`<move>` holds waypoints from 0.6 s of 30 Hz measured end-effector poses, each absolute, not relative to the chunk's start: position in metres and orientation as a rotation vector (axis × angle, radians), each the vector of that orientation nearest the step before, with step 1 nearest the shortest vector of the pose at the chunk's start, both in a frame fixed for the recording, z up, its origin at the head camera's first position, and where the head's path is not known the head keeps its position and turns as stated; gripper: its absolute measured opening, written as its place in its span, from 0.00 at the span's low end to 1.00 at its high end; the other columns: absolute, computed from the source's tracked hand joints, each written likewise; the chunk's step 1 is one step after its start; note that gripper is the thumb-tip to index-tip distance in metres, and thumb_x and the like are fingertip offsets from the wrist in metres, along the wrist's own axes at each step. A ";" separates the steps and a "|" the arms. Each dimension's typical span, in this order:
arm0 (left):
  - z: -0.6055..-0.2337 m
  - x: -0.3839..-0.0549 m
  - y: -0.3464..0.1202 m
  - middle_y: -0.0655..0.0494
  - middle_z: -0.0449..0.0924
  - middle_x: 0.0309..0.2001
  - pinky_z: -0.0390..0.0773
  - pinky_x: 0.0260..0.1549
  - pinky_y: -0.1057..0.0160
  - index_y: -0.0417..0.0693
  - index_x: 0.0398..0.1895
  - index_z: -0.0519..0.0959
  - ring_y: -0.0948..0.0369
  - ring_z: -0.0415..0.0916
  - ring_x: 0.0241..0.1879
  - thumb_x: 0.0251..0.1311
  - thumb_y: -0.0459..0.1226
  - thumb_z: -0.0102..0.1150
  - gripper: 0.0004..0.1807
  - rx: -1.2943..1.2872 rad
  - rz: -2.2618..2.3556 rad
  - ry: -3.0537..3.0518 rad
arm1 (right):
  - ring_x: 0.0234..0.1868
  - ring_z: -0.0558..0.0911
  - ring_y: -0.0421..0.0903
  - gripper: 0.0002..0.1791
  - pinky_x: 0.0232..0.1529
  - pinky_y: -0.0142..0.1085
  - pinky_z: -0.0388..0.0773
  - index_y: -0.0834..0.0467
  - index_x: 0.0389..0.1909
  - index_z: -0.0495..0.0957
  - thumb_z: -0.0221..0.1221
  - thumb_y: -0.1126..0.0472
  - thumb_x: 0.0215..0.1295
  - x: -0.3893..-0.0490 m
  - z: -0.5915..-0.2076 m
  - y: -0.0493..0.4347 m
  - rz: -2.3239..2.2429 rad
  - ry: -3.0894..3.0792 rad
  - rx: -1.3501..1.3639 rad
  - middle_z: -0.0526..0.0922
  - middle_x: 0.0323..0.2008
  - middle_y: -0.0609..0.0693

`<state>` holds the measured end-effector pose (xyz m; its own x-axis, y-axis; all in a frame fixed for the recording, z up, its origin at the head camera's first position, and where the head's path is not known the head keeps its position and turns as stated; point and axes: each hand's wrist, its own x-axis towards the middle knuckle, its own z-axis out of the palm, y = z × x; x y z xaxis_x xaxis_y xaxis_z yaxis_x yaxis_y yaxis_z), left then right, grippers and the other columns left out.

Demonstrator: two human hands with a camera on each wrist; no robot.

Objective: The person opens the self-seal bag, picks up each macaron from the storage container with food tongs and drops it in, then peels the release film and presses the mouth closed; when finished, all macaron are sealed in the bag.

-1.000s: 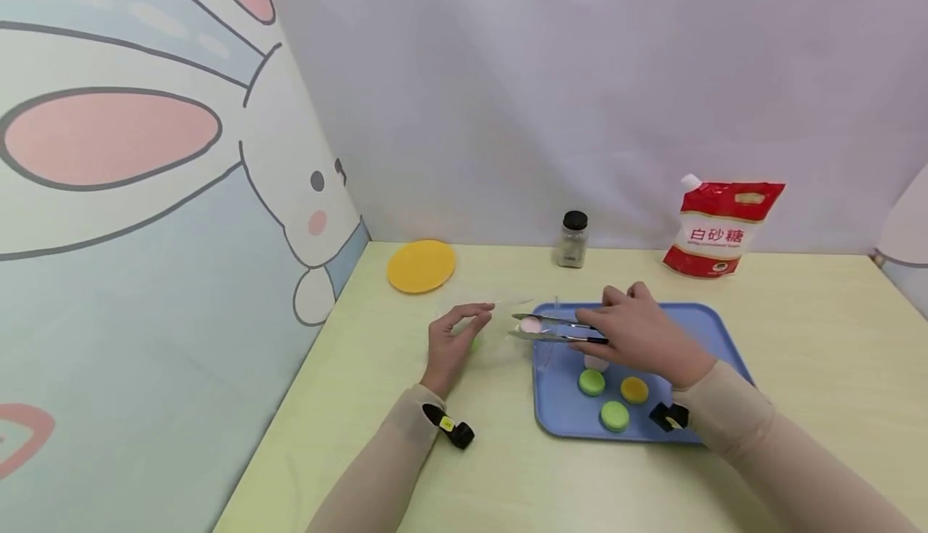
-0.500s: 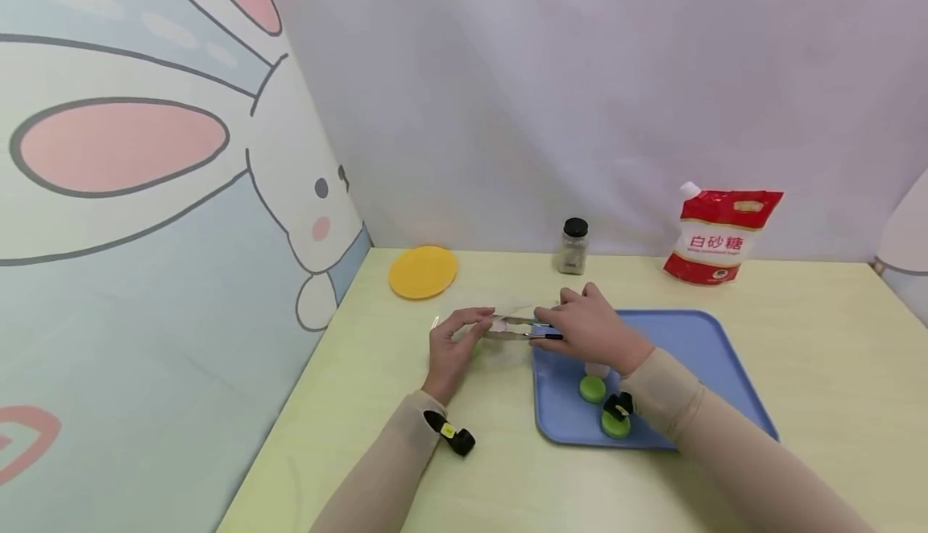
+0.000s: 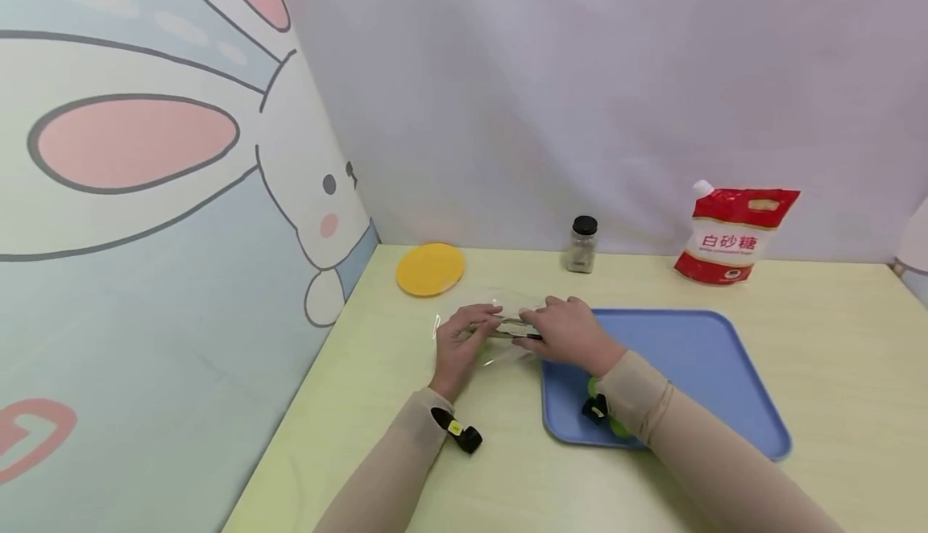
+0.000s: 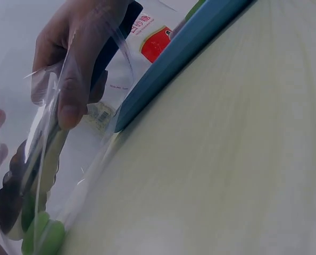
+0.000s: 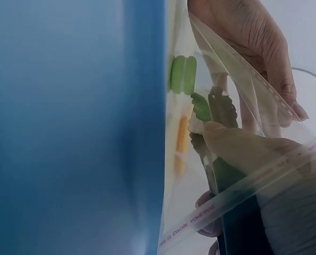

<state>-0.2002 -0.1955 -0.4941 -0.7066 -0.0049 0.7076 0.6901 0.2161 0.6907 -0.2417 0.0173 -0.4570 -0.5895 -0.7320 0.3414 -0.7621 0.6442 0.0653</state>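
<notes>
My left hand point(image 3: 457, 348) holds the clear plastic bag point(image 4: 94, 175) by its mouth, thumb and fingers spread apart. My right hand point(image 3: 573, 336) grips metal tongs point(image 5: 223, 109) with scalloped tips and dark handles. The tongs reach leftward into the bag, and their tips lie behind the left fingers in the head view. Between the tips in the right wrist view a pale piece point(image 5: 196, 125) shows in part. Green macarons point(image 5: 183, 74) lie in the bag close to the tips, beside something yellow point(image 5: 181, 138). The right hand itself is partly behind the bag's film in both wrist views.
A blue tray point(image 3: 696, 388) lies under my right forearm, with green macarons point(image 3: 619, 428) partly hidden by the sleeve. Along the back stand a yellow plate point(image 3: 430, 270) lying flat, a black-capped jar point(image 3: 582, 245) and a red-and-white sugar pouch point(image 3: 735, 235) against the wall.
My right hand has moved left from over the tray, carrying a pink macaron in the tongs into the bag. The tips have passed behind the left fingers. The left hand stays nearly in place.
</notes>
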 end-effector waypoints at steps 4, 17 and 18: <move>-0.505 -0.207 -0.198 0.44 0.87 0.46 0.78 0.55 0.55 0.43 0.37 0.86 0.49 0.82 0.51 0.58 0.25 0.67 0.07 -0.628 -1.544 -1.912 | 0.24 0.74 0.48 0.21 0.19 0.43 0.69 0.50 0.38 0.81 0.63 0.36 0.64 -0.242 -0.460 0.016 0.127 -2.511 1.183 0.80 0.20 0.45; -0.484 -0.194 -0.193 0.38 0.86 0.45 0.77 0.57 0.55 0.34 0.35 0.84 0.47 0.82 0.50 0.57 0.23 0.66 0.04 -0.590 -1.576 -1.933 | 0.22 0.72 0.46 0.19 0.18 0.42 0.69 0.49 0.37 0.79 0.65 0.37 0.63 -0.245 -0.465 0.017 0.169 -2.531 1.125 0.70 0.14 0.44; -0.484 -0.194 -0.193 0.38 0.86 0.45 0.77 0.57 0.55 0.34 0.35 0.84 0.46 0.82 0.50 0.58 0.23 0.66 0.04 -0.590 -1.577 -1.934 | 0.22 0.72 0.46 0.19 0.18 0.42 0.69 0.49 0.36 0.79 0.65 0.37 0.63 -0.245 -0.465 0.017 0.167 -2.530 1.123 0.69 0.14 0.44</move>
<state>-0.1937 -0.1933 -0.4837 -0.7405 -0.0165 0.6718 0.6547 0.2079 0.7267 -0.2454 0.0173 -0.4648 -0.6161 -0.6925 0.3754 -0.7358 0.6761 0.0396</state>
